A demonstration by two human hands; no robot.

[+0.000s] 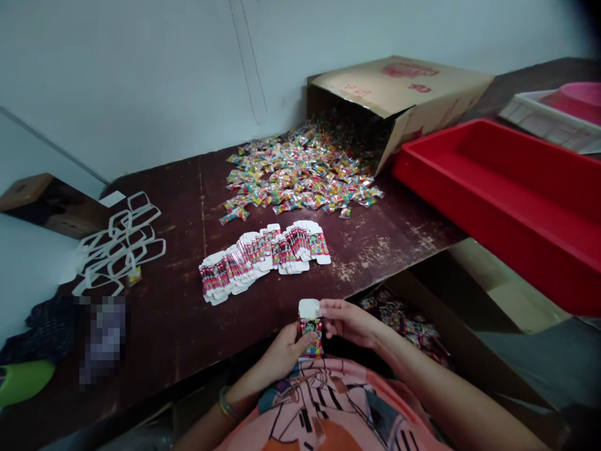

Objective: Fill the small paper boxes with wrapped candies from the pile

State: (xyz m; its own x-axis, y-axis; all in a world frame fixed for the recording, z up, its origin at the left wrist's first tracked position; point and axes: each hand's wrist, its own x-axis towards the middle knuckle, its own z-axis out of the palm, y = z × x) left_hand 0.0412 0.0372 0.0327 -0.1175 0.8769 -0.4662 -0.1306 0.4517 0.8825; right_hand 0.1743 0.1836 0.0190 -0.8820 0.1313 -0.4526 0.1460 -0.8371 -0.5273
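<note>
My left hand (285,349) is closed around a small printed cardboard box (310,332), its thumb across the front. The box stands upright at the table's near edge, with its white top flap (309,307) raised. My right hand (346,319) pinches the box's upper right edge beside the flap. Just beyond my hands, flattened boxes (248,260) of the same print lie overlapped in a long row. Behind them spreads a heap of small clear-wrapped colourful sweets (300,172).
Sweets spill from a tipped cardboard carton (404,84). A red tray (516,188) stands at right, near a white crate (554,122). White loop-shaped pieces (124,241) lie left beside a brown box (51,203). Below the table, an open carton holds printed packs (408,322).
</note>
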